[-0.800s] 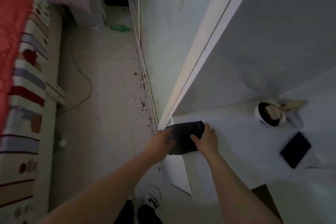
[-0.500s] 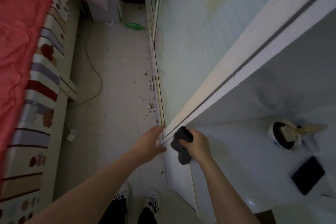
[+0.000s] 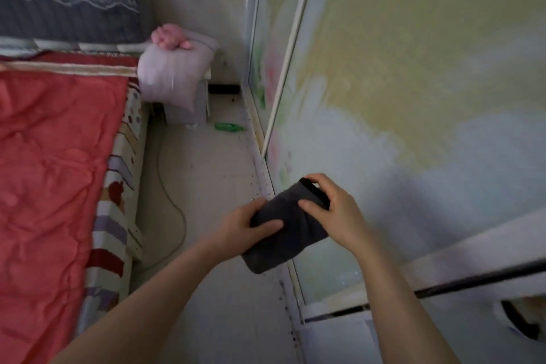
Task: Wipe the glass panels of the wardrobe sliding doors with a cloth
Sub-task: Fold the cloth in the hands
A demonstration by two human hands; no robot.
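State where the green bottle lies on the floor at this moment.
In the head view the green bottle lies on the floor toward the far wall, just left of the wardrobe door track and right of the small white stool beside the bed.

head view, looking down, hands (image 3: pixel 295 224) near

our left hand (image 3: pixel 245 226) has come off the door frame and now grips the dark cloth (image 3: pixel 288 227) along with our right hand (image 3: pixel 334 213). the cloth, bunched before, is spread between them at centre frame, before the glass panel (image 3: pixel 413 115).
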